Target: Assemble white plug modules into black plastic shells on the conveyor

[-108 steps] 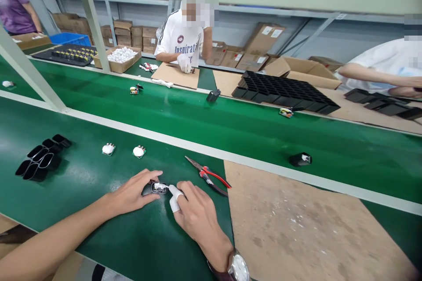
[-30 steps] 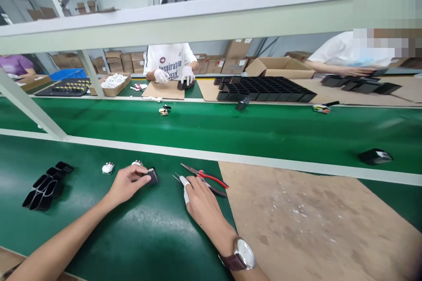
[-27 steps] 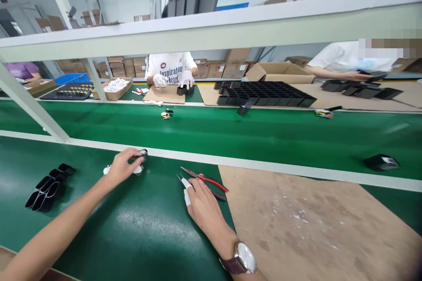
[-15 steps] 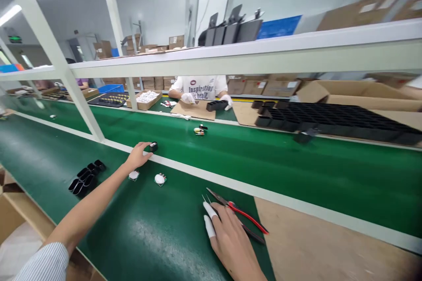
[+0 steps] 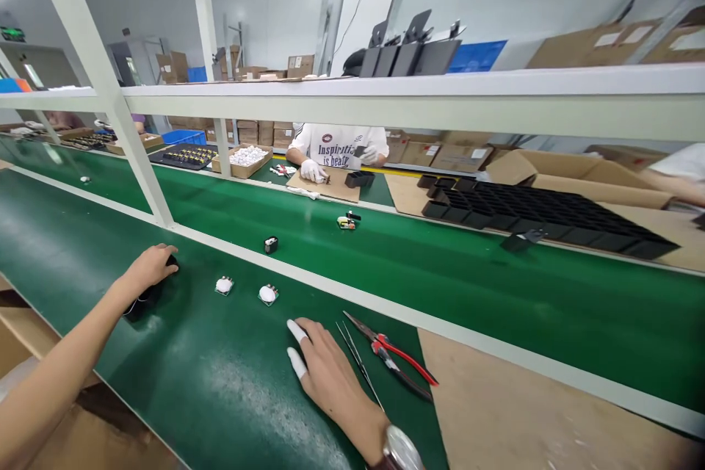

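Note:
My left hand (image 5: 153, 266) reaches to the cluster of black plastic cases (image 5: 141, 304) on the green bench, its fingers closed around a black case (image 5: 172, 263) at the far end; the hand hides much of the cluster. My right hand (image 5: 326, 360), white cots on two fingers, is held low over the bench with its fingers stretched out and nothing in them. Beside it lie tweezers (image 5: 360, 363) and red-and-black long-nose pliers (image 5: 388, 352). Two small circuit boards with white round tops, one at left (image 5: 223, 285) and one nearer (image 5: 268, 294), sit between my hands.
Past a white rail (image 5: 308, 280) runs a green belt (image 5: 440, 286), carrying a filled black case (image 5: 270, 244) and a small electronic assembly (image 5: 348, 220). Opposite, a gloved co-worker (image 5: 341, 150) works beside rows of black cases (image 5: 551, 217). A shelf post (image 5: 135, 154) rises at left; brown board (image 5: 496, 396) lies at right.
My left hand has let go of the filled case on the belt and moved left to the black cases. My right hand has shifted left, uncovering the tweezers. The belt items sit further right.

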A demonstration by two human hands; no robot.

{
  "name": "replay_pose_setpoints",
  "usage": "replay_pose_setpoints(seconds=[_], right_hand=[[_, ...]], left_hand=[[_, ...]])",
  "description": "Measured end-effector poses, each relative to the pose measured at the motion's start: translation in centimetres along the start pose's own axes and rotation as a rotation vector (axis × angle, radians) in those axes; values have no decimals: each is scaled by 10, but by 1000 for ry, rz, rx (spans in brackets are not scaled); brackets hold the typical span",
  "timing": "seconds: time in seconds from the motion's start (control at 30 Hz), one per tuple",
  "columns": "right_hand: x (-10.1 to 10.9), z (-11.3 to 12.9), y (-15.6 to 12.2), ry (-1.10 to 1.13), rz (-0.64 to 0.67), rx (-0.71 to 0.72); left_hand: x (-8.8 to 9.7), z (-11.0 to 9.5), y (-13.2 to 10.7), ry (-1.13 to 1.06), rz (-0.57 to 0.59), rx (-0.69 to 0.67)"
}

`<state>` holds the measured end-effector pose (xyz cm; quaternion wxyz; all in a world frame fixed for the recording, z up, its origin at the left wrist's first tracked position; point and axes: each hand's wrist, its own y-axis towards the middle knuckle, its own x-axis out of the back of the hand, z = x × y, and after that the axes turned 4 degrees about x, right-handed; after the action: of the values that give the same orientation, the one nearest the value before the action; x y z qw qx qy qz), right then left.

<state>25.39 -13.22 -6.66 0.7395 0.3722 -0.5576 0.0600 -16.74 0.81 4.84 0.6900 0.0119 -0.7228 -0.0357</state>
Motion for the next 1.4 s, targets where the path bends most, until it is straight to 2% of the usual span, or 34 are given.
replay_pose_setpoints(seconds=[0.1,0.2,0.27,0.33,0.47,0.57,0.63,0.7,0.8,0.93,1.07,1.17,1.27,1.4], right_hand=[[-13,4,45,62,59,-79],[-25,6,83,112,70,-122],[-26,5,91,131,82,-97],[-20,0,81,163,105,-60],[5,-15,30,320,141,-31],[22,-21,-4,405,145,-134],[28,-18,-15,376,119,-206],[30,-12,-19,337,86,-228],[29,-1,-19,270,76,-165],[24,4,-22,190,58,-97],[22,2,-24,189,-4,-138],[22,4,-21,188,-72,-158],[27,8,-18,216,-200,-190],[36,17,-17,272,-332,-182]], left_hand=[[-2,-43,-7,-71,-76,-138],[-7,-99,-23,-279,-84,-384],[-14,-129,-38,-435,-24,-547],[-23,-146,-54,-509,63,-644],[-43,-153,-74,-556,231,-708],[-55,-162,-76,-608,310,-725],[-61,-172,-75,-655,330,-738],[-67,-183,-73,-701,342,-748],[-79,-194,-73,-759,334,-742],[-95,-195,-77,-822,275,-697],[-103,-190,-80,-828,251,-667],[-105,-189,-80,-828,247,-656],[-106,-189,-82,-829,226,-651],[-105,-190,-87,-828,194,-715]])
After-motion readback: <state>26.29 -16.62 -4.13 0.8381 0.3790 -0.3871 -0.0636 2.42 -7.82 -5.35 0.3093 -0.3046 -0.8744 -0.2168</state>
